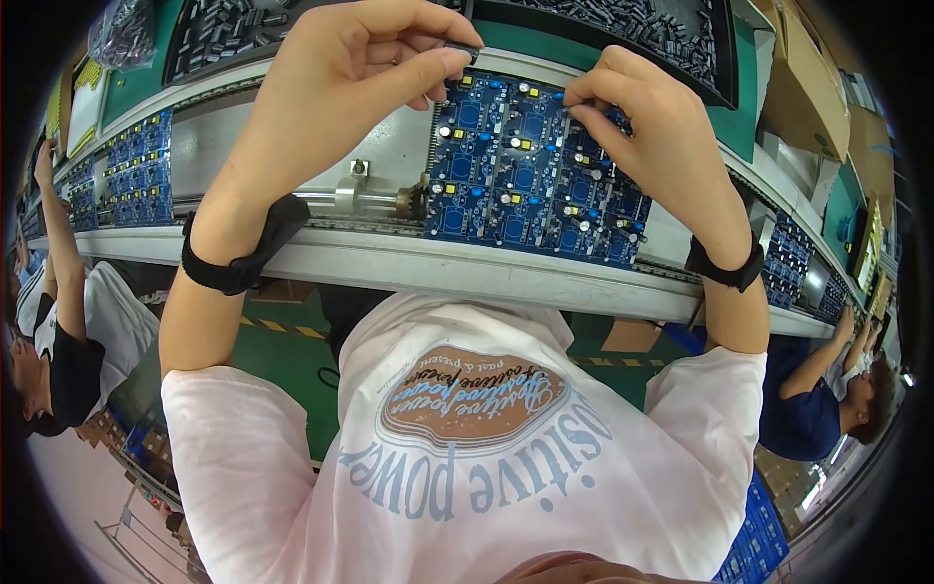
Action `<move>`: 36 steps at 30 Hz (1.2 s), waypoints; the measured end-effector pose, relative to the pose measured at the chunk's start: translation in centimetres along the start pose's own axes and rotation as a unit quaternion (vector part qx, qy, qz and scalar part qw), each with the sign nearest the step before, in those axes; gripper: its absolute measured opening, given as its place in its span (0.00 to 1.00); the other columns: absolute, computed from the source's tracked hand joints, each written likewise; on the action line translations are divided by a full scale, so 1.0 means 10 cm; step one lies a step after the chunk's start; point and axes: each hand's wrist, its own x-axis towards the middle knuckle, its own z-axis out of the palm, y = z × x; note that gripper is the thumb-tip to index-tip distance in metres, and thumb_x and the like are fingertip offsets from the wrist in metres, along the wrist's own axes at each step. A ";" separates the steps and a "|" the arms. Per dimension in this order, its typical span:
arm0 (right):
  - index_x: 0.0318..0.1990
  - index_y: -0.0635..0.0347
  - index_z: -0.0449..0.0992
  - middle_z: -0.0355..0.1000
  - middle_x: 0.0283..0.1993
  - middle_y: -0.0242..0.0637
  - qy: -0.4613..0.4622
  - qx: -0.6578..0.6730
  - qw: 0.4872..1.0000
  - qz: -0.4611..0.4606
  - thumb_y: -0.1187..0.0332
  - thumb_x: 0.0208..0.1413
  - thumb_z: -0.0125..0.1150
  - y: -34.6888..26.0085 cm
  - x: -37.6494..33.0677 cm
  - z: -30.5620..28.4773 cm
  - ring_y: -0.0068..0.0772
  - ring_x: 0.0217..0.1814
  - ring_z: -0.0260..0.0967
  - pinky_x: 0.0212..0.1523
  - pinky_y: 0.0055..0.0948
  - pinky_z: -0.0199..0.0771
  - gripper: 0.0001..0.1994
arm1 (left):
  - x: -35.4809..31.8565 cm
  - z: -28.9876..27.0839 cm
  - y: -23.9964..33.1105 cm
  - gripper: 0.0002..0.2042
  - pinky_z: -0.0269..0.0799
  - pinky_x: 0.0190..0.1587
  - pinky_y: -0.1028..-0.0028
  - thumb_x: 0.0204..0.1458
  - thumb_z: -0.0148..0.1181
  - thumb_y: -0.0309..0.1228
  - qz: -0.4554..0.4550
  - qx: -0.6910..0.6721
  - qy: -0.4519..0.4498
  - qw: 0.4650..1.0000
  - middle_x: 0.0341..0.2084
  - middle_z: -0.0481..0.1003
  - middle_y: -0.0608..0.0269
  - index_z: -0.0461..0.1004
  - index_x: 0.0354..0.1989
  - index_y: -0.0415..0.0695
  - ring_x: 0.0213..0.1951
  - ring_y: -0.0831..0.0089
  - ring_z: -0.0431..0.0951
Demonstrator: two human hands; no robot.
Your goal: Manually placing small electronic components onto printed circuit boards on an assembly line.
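A blue circuit board panel (530, 185) lies on the conveyor in front of me, dotted with small yellow, white and blue parts and round capacitors. Above its upper left corner, my left hand (365, 68) pinches a small dark cylindrical capacitor (465, 53) between thumb and fingers. My right hand (647, 122) hovers over the panel's upper right part, covering some of it. Its thumb and index finger are drawn together close to the board's surface. Whatever sits between those fingertips is too small or hidden to name.
Two black trays of loose dark capacitors (671, 29) stand beyond the conveyor rail (457, 258). A metal shaft fitting (360, 195) is left of the panel. More blue panels (139, 170) sit further along the line. Other people work at both sides; a cardboard box (809, 83) stands at right.
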 end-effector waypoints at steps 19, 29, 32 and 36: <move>0.40 0.57 0.80 0.70 0.36 0.34 -0.020 -0.045 0.997 -0.059 0.73 0.55 0.67 0.05 0.06 -0.01 0.39 0.37 0.75 0.38 0.34 0.76 0.06 | 0.07 -0.02 -0.05 0.13 0.76 0.38 0.82 0.67 0.58 0.32 -0.062 -0.047 -0.042 0.996 0.34 0.81 0.67 0.79 0.55 0.40 0.33 0.83 0.78; 0.39 0.58 0.80 0.71 0.36 0.34 -0.074 0.008 0.997 -0.019 0.74 0.56 0.66 0.06 0.11 -0.08 0.38 0.36 0.75 0.38 0.33 0.76 0.05 | 0.04 0.02 -0.06 0.12 0.77 0.39 0.79 0.65 0.60 0.27 -0.041 -0.019 -0.046 0.998 0.35 0.81 0.64 0.79 0.54 0.39 0.33 0.79 0.79; 0.39 0.58 0.80 0.71 0.36 0.34 -0.069 0.005 0.998 -0.012 0.73 0.56 0.66 0.08 0.10 -0.06 0.40 0.36 0.75 0.38 0.34 0.76 0.04 | 0.07 0.16 0.18 0.11 0.78 0.43 0.80 0.61 0.62 0.19 -0.153 -0.125 -0.017 0.980 0.36 0.82 0.63 0.78 0.50 0.31 0.38 0.81 0.81; 0.37 0.60 0.80 0.72 0.34 0.39 -0.110 0.003 0.994 -0.004 0.72 0.55 0.64 0.05 0.22 -0.11 0.44 0.39 0.75 0.38 0.38 0.76 0.04 | 0.11 0.22 0.36 0.11 0.79 0.41 0.79 0.61 0.62 0.19 -0.126 0.015 -0.026 0.992 0.35 0.83 0.62 0.78 0.50 0.31 0.37 0.81 0.81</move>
